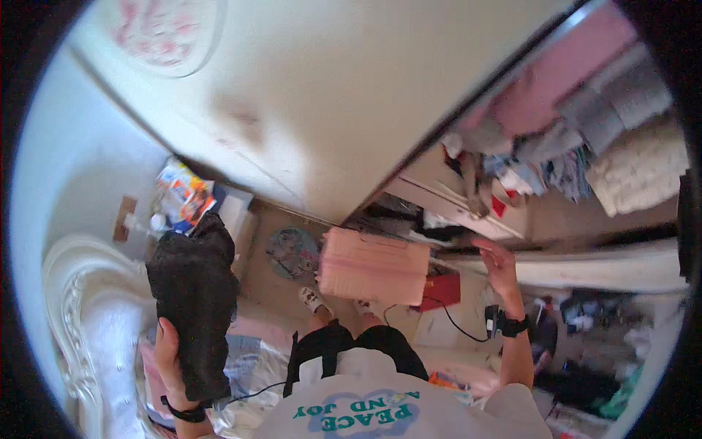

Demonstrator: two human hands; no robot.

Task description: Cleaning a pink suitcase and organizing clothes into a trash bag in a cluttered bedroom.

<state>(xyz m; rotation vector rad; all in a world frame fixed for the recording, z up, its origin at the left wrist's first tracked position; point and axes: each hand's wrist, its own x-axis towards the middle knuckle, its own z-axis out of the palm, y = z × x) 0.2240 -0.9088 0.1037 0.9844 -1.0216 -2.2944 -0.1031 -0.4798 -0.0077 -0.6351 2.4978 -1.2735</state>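
Observation:
A folded black garment (192, 296) rests in my left hand (167, 348), with the thumb along its left edge and the fingers hidden beneath it. My right hand (498, 266) is raised at the right, fingers extended, holding nothing. It is nearest to a white wardrobe door edge (581, 269). In front of my feet stands a pink ribbed storage box or suitcase (375, 263). A dark red box (443, 291) lies partly behind its right side.
A large cream wardrobe door (340, 110) fills the top. Hanging and heaped clothes (570, 164) occupy the shelves at right. At left are a tufted white headboard (104, 340) and a colourful package (184, 192). A patterned round item (293, 252) lies on the floor; a black cable (458, 326) hangs nearby.

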